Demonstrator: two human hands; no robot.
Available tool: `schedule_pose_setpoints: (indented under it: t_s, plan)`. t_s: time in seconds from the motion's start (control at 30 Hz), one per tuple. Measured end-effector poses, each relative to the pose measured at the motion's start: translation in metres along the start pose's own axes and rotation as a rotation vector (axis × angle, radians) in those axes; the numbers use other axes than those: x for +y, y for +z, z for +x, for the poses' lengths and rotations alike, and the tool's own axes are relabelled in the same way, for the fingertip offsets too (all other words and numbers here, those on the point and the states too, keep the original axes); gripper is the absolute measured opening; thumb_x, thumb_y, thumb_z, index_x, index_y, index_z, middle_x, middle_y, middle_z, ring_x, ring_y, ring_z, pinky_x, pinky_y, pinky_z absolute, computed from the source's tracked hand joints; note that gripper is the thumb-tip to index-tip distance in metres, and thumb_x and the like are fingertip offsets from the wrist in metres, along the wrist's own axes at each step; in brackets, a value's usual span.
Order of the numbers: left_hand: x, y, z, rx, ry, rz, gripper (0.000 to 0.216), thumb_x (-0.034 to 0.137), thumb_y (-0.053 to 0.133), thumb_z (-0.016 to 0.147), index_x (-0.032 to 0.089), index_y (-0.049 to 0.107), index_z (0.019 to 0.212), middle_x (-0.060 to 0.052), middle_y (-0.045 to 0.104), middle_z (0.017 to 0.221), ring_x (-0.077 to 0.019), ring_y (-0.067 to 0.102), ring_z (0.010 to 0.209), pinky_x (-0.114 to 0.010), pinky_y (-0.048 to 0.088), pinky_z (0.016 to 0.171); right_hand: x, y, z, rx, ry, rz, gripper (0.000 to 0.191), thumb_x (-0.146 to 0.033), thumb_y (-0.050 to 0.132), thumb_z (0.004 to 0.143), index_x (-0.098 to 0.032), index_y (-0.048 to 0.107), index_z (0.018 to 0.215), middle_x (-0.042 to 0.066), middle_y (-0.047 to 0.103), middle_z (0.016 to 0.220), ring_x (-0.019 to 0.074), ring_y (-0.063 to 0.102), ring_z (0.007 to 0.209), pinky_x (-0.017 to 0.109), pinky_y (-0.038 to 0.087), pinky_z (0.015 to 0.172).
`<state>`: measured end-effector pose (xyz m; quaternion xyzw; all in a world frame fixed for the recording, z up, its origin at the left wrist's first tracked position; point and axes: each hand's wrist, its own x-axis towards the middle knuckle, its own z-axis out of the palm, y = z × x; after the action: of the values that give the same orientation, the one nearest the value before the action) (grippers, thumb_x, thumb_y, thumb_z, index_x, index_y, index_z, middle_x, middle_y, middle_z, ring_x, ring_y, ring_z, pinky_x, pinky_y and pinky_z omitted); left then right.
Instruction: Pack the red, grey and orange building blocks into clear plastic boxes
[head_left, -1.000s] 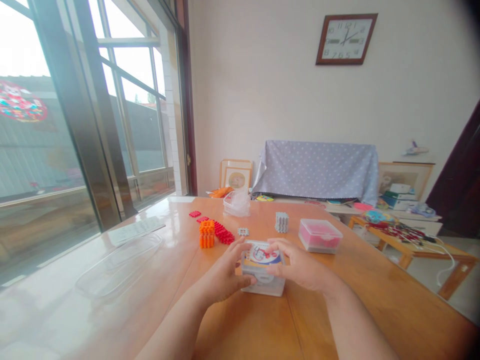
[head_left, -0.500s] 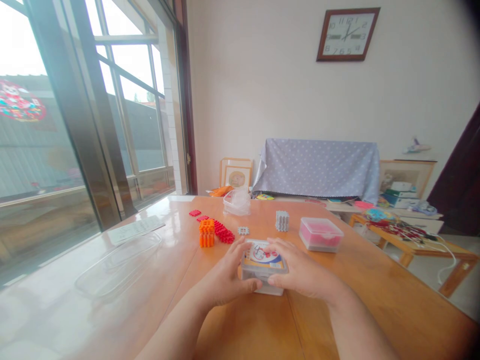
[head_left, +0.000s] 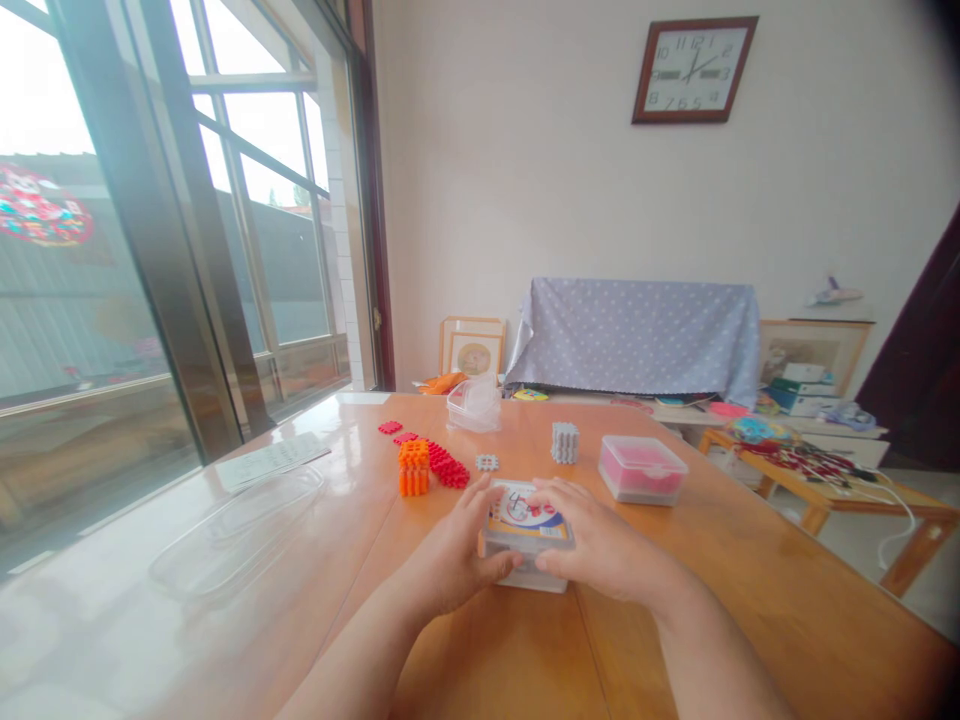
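Both hands are around a small clear plastic box (head_left: 534, 580) with a printed label on its lid, standing on the table close to me. My left hand (head_left: 465, 550) grips its left side, thumb at the front and fingers along the lid. My right hand (head_left: 589, 540) does the same on the right. What the box contains cannot be made out. Beyond it lies a single grey interlocking piece (head_left: 487, 463). An orange stack of such pieces (head_left: 413, 468) stands to the left, beside a toppled row of red pieces (head_left: 448, 466). A grey stack (head_left: 565, 443) stands farther right.
A clear box with pink contents (head_left: 643, 470) sits to the right. At the back is a clear container with a crumpled plastic bag (head_left: 475, 405). A transparent lid (head_left: 236, 530) and a paper sheet (head_left: 274, 458) lie on the left of the wooden table (head_left: 495, 660).
My left thumb has shifted very slightly along the front of the box. Otherwise the hands, the box and the pieces stay in place.
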<state>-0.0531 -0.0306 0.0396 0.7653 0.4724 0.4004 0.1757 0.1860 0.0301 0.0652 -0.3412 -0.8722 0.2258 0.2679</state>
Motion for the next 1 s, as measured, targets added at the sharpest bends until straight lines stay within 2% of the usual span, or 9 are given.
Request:
schedule_pose_setpoints:
  t_s: [0.43,0.63,0.83,1.0]
  plan:
    - [-0.007,0.003,-0.001,-0.012,-0.014,0.070,0.073,0.037,0.073,0.082,0.023,0.043,0.147,-0.015,0.032,0.161,-0.0327,0.028,0.150,-0.050,0.030,0.121,-0.008,-0.001,0.000,0.008,-0.013,0.012,0.056,-0.026,0.075,0.068,-0.030,0.067,0.123,0.005,0.058,0.140,0.0314,0.049,0.131,0.046,0.037,0.113]
    - [-0.009,0.002,-0.001,-0.015,-0.017,0.069,0.073,0.038,0.074,0.082,0.023,0.045,0.146,-0.015,0.034,0.161,-0.0321,0.027,0.151,-0.049,0.030,0.121,-0.002,-0.001,-0.001,-0.006,0.000,0.006,0.059,-0.028,0.076,0.070,-0.032,0.065,0.127,0.004,0.052,0.148,0.0311,0.043,0.138,0.047,0.032,0.117]
    - [-0.006,-0.001,-0.002,-0.021,-0.024,0.000,0.083,0.046,0.078,0.078,0.025,0.042,0.149,-0.014,0.036,0.160,-0.0341,0.030,0.149,-0.051,0.031,0.121,0.002,-0.004,-0.003,-0.018,0.079,0.099,0.076,-0.038,0.084,0.064,-0.035,0.061,0.136,0.004,0.039,0.159,0.0348,0.032,0.147,0.052,0.025,0.120]
    - [-0.007,0.000,0.000,-0.038,-0.130,-0.160,0.081,0.053,0.072,0.082,0.025,0.038,0.150,-0.013,0.051,0.149,-0.0328,0.051,0.134,-0.048,0.044,0.110,0.005,-0.004,-0.002,-0.013,0.123,0.106,0.098,-0.046,0.089,0.058,-0.036,0.049,0.147,0.006,0.030,0.164,0.0352,0.029,0.149,0.051,0.023,0.121]
